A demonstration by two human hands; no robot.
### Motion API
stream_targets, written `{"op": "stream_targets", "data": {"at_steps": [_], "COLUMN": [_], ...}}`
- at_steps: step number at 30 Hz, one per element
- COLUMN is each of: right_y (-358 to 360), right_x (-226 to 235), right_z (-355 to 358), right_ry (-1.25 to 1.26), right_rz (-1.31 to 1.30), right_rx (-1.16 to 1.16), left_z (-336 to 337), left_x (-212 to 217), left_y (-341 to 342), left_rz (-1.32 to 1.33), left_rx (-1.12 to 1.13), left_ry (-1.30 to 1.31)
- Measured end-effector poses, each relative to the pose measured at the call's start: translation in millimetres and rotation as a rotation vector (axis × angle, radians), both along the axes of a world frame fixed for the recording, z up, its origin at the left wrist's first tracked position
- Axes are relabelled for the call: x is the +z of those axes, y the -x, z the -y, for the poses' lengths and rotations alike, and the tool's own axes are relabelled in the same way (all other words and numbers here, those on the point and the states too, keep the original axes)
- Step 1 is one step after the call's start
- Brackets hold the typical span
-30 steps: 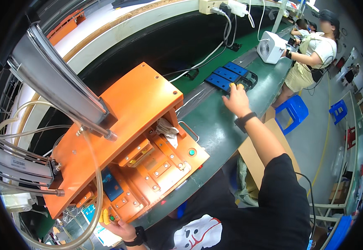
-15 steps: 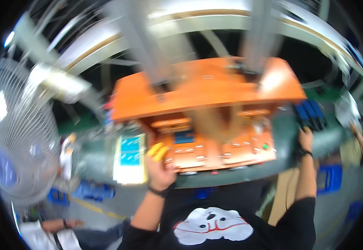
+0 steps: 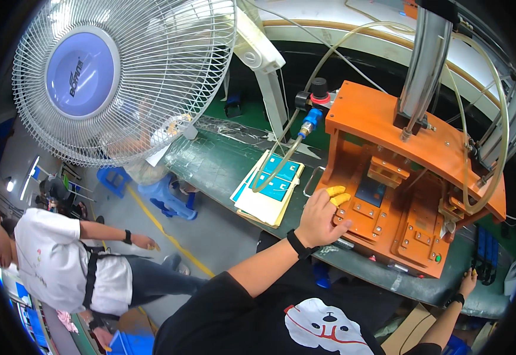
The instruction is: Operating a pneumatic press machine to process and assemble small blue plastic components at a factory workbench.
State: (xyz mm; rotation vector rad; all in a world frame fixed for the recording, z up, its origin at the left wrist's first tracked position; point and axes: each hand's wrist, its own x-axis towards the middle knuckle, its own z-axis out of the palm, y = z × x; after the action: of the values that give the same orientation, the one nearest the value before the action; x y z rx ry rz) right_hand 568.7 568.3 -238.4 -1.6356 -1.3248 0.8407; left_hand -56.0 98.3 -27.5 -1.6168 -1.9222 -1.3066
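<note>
My left hand (image 3: 323, 218) rests at the left front edge of an orange press (image 3: 400, 127), yellow finger covers on two fingers and the thumb spread away from them. Nothing shows in its grasp. Beside its fingertips sits a metal-studded fixture block (image 3: 364, 218), with a dark blue flat piece (image 3: 370, 192) behind it on the press bed. At the far right, my right hand (image 3: 467, 284) is at the table's front edge, close to several long black-and-blue strips (image 3: 486, 254). Its fingers are too small to read clearly.
A large fan (image 3: 125, 83) stands at the left. Papers with blue-green cards (image 3: 276, 183) lie on the green table (image 3: 210, 160) left of the press. Air hoses (image 3: 503, 118) loop over the press. At lower left another person (image 3: 74, 260) is beside blue stools (image 3: 166, 195).
My view has swung left, so the press now sits further right and the fan looms larger. The picture is sharper. My left hand stays by the press's left side; my right stays near the strips.
</note>
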Motion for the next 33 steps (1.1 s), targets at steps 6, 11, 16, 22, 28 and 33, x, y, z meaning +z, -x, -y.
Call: {"op": "stream_targets", "data": {"at_steps": [6, 11, 16, 22, 28, 33], "right_y": [-7, 59, 109, 107, 146, 185], "right_x": [-15, 13, 69, 107, 111, 118], "right_z": [6, 46, 50, 35, -23, -99], "right_ry": [-0.106, -0.059, -0.120, -0.144, -0.217, -0.055], "right_rz": [-0.078, -0.217, 0.095, 0.294, 0.403, 0.330], "right_rx": [-0.029, 0.039, 0.036, -0.012, -0.083, -0.282], "left_z": [-8, -16, -5, -9, -10, -17], "left_x": [4, -12, -10, -41, -44, -34], "left_y": [1, 9, 10, 11, 5, -4], "left_rz": [-0.025, -0.106, 0.009, 0.094, 0.274, 0.294], "left_rx": [-0.017, -0.014, 0.026, -0.008, 0.033, 0.050], "left_ry": [0.015, 0.061, 0.107, 0.140, 0.076, 0.029]}}
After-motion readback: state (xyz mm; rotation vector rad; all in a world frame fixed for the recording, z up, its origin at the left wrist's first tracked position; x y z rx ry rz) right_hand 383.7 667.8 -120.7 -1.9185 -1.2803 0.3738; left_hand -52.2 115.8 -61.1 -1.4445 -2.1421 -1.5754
